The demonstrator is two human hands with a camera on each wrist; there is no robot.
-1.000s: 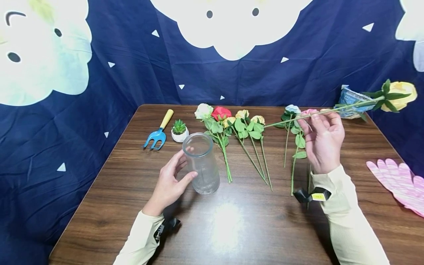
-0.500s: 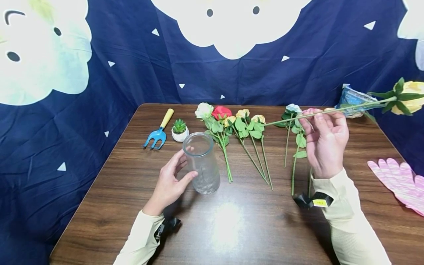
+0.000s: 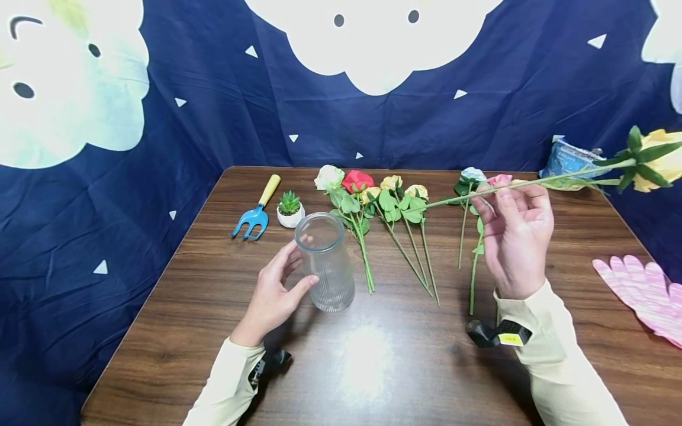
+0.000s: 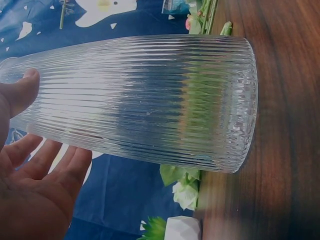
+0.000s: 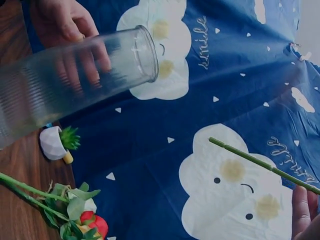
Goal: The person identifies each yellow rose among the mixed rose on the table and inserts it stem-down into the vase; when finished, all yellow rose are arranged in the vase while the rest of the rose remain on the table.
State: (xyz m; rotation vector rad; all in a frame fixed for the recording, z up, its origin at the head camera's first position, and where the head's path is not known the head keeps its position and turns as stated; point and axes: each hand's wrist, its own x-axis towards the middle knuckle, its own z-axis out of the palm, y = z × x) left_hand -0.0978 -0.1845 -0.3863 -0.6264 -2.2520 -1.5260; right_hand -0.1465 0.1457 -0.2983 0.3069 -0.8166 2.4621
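Note:
In the head view my left hand (image 3: pixel 274 299) holds a clear ribbed glass vase (image 3: pixel 333 278), thumb in front and fingers around its far side. The vase stands upright on the table. My right hand (image 3: pixel 517 236), raised to the right, pinches the long green stem of a yellow rose (image 3: pixel 658 160). Its bloom points right, partly past the frame edge, and its bare stem end points left toward the other flowers. The right wrist view shows that stem (image 5: pixel 250 161) extending from the fingertips (image 5: pixel 301 207), apart from the vase rim.
Behind the vase lie a white rose (image 3: pixel 329 177), a red rose (image 3: pixel 358 180) and several yellow roses (image 3: pixel 415 192). A blue rose (image 3: pixel 472 174) and a pink rose (image 3: pixel 499 179) are farther right. A potted succulent (image 3: pixel 290 212), hand fork (image 3: pixel 253 220), pink glove (image 3: pixel 642 293) and blue bag (image 3: pixel 570 160) surround them.
The yellow rose's bloom has shifted right, partly out of frame. My right hand moved slightly right, then back left and a little lower. The left hand and vase have stayed put.

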